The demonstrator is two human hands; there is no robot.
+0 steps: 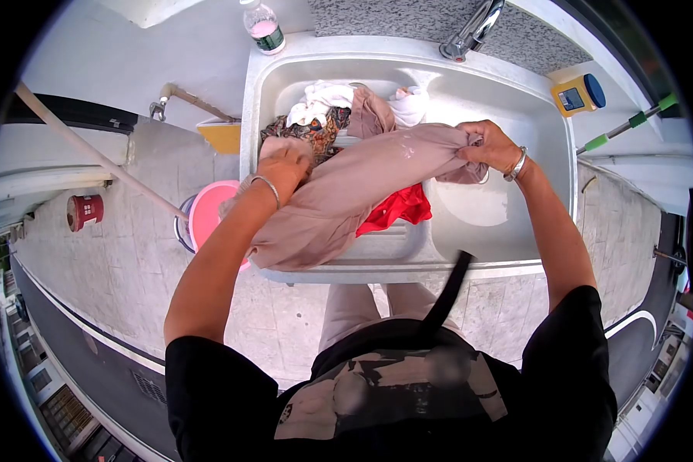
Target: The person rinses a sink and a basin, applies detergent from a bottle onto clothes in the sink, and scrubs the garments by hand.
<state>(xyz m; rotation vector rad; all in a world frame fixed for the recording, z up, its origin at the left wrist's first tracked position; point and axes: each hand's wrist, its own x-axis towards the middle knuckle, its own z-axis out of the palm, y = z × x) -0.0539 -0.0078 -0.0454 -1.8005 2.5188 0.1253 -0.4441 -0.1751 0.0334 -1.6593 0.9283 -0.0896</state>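
Observation:
A dusty-pink garment [377, 173] is stretched slantwise across the sink [508, 223], its lower left end hanging over the front rim. My right hand [491, 146] is closed on the bunched upper right end. At the other side, my left hand [285, 169] grips the cloth near its left part, the fingertips partly hidden in the folds. Behind the garment lie a patterned dark cloth [335, 127], a white cloth [319, 102] and another white piece [410, 105]. A red cloth [400, 212] shows beneath it on the ribbed washboard area.
A chrome faucet [473, 35] rises behind the sink. On the rim stand a clear bottle [263, 29] and, at right, a yellow jar with a blue lid [577, 95]. A pink basin [212, 212], a slanting pole [100, 150] and a red bucket [85, 212] are at left.

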